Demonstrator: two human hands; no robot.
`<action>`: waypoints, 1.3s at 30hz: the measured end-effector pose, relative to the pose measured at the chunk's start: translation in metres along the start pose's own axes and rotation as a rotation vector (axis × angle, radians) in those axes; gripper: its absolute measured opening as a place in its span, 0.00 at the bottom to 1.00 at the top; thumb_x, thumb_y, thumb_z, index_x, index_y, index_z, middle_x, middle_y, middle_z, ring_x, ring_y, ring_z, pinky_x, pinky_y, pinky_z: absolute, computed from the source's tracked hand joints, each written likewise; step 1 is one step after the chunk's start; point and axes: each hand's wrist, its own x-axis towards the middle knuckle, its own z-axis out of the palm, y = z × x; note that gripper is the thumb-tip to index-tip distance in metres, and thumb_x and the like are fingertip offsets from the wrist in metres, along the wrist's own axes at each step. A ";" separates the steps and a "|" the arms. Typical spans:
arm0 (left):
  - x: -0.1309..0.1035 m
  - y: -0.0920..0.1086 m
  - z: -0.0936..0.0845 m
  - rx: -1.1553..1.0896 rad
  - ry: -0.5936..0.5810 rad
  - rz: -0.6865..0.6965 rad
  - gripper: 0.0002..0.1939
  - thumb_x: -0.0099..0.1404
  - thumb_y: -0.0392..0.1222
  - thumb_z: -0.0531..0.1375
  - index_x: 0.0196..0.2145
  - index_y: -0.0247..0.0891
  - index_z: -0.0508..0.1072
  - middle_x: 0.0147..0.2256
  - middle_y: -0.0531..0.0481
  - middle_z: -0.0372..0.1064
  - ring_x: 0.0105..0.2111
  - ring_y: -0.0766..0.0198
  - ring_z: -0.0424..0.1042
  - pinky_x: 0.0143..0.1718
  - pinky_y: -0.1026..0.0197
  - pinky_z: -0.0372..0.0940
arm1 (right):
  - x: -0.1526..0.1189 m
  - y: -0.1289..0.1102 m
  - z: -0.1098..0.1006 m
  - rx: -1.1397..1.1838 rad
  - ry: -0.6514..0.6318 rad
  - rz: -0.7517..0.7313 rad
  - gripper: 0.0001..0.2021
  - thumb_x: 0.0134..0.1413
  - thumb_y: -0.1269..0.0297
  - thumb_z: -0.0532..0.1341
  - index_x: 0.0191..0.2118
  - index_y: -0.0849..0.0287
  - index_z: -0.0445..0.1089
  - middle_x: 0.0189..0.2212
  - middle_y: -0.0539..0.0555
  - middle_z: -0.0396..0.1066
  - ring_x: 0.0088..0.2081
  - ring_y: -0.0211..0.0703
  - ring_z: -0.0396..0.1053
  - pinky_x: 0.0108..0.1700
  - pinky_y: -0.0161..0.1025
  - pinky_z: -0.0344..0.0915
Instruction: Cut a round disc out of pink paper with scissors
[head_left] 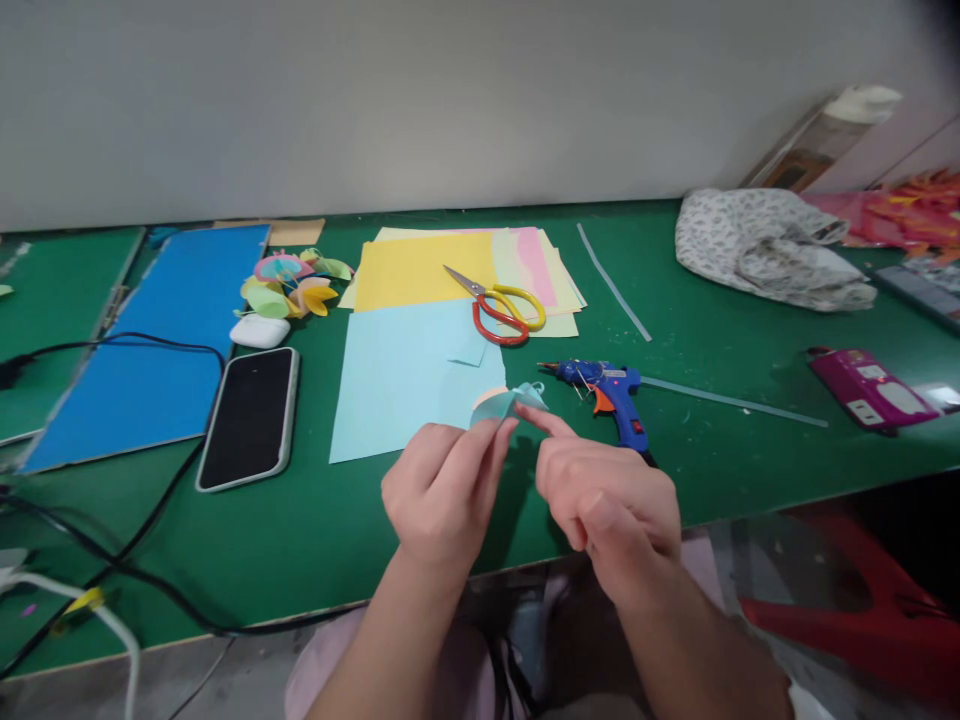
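My left hand [442, 485] pinches a small light-blue paper piece [496, 404] with a curled end and a bit of peach paper behind it. The index finger of my right hand [611, 490] is stretched out and touches that piece, while its other fingers are curled in; whether they hold anything is hidden. Beyond my hands lies a light-blue sheet [397, 380] with a small cut piece on it. Scissors with red and yellow handles [502, 308] rest partly open on the papers. A blue glue gun [611, 390] lies just beyond my right hand.
At the left are a phone [249, 420], a white case [259, 331], paper flowers [289, 283], a blue board [172, 330] and black cables. Glue sticks [739, 402], a patterned cloth [765, 250] and a magenta device [866, 388] lie at the right of the green table [300, 550].
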 end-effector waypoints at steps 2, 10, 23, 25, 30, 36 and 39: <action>0.000 0.000 0.000 0.000 -0.005 -0.015 0.04 0.63 0.33 0.68 0.32 0.36 0.76 0.20 0.57 0.64 0.20 0.73 0.59 0.22 0.67 0.56 | 0.000 0.000 -0.001 -0.016 -0.011 0.010 0.19 0.67 0.66 0.54 0.23 0.55 0.51 0.18 0.42 0.50 0.21 0.33 0.51 0.38 0.41 0.64; -0.001 -0.002 0.000 -0.018 -0.019 -0.024 0.05 0.61 0.32 0.69 0.31 0.34 0.76 0.20 0.57 0.63 0.20 0.73 0.58 0.23 0.68 0.56 | -0.004 -0.003 0.000 0.039 0.040 0.046 0.20 0.68 0.69 0.52 0.23 0.57 0.50 0.19 0.42 0.48 0.21 0.33 0.50 0.54 0.49 0.65; -0.001 -0.002 0.000 -0.013 -0.022 -0.036 0.05 0.62 0.33 0.68 0.31 0.36 0.75 0.20 0.58 0.63 0.19 0.73 0.58 0.21 0.68 0.55 | -0.005 0.001 0.003 0.061 0.044 0.021 0.19 0.67 0.68 0.54 0.23 0.56 0.50 0.19 0.43 0.48 0.21 0.33 0.50 0.45 0.44 0.66; 0.001 -0.002 0.000 -0.012 -0.021 -0.033 0.05 0.62 0.32 0.68 0.31 0.36 0.75 0.19 0.58 0.63 0.19 0.73 0.58 0.21 0.68 0.55 | -0.004 0.000 0.004 0.068 0.045 0.020 0.19 0.66 0.68 0.54 0.23 0.56 0.50 0.19 0.43 0.48 0.21 0.34 0.49 0.43 0.43 0.64; 0.002 0.000 0.000 -0.015 -0.022 -0.021 0.05 0.62 0.32 0.68 0.31 0.35 0.75 0.20 0.57 0.63 0.19 0.73 0.57 0.21 0.68 0.55 | -0.004 0.003 0.003 0.069 0.034 0.011 0.19 0.66 0.68 0.53 0.23 0.56 0.50 0.19 0.42 0.47 0.21 0.33 0.49 0.43 0.43 0.64; -0.001 -0.001 0.001 0.000 -0.024 -0.051 0.05 0.63 0.34 0.68 0.31 0.36 0.75 0.19 0.58 0.62 0.19 0.72 0.58 0.22 0.68 0.56 | -0.005 0.010 0.002 0.124 0.068 -0.058 0.19 0.66 0.70 0.53 0.22 0.57 0.52 0.18 0.43 0.53 0.22 0.34 0.52 0.59 0.55 0.63; 0.001 -0.001 0.000 0.003 -0.028 -0.058 0.05 0.64 0.34 0.67 0.30 0.37 0.75 0.19 0.58 0.61 0.19 0.72 0.58 0.22 0.68 0.56 | -0.006 0.011 0.004 0.157 0.112 -0.089 0.19 0.66 0.71 0.52 0.22 0.57 0.53 0.18 0.44 0.54 0.22 0.34 0.52 0.63 0.59 0.60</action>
